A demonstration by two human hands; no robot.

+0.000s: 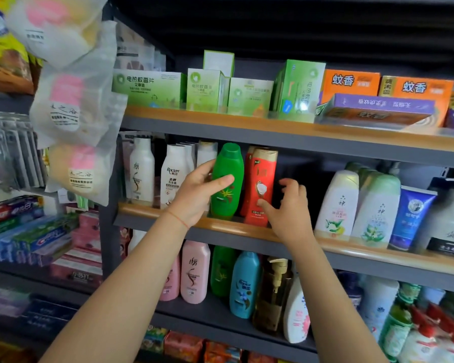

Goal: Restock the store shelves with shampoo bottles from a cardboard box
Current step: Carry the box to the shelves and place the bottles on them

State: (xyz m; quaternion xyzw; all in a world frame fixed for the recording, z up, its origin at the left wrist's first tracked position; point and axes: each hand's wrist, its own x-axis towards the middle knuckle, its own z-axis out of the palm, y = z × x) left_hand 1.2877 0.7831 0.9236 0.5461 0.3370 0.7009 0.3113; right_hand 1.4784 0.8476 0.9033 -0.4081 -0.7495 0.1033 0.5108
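Left arm: bare forearm reaching up from the lower edge, a thin orange string round the wrist.
Right arm: bare forearm rising beside it, to the right.
Left hand: grips the green bottle, thumb across its front, fingers curled round its left side and behind.
Right hand: fingers loosely bent and spread, holding nothing; thumb tip touches the lower front of the red bottle, the other fingers apart from it to the right.
Green bottle: upright on the middle shelf, its base just behind the wooden front lip, between the white bottles on the left and the red bottle on the right.
Red bottle: upright, gold cap, just beside the green bottle; a second red one stands close behind it.
Middle shelf, right: a dark gap past the red bottle, then two pale bottles, a blue tube and a big white pump bottle.
Lower shelf: pink bottles, a green one, a teal bottle, an amber pump bottle, more bottles to the right.
Top shelf: green boxes on the left, orange boxes and a purple box on the right.
Left side: bagged sponges hanging in front of the shelf post, toothpaste boxes stacked below.
Cardboard box: not in view.
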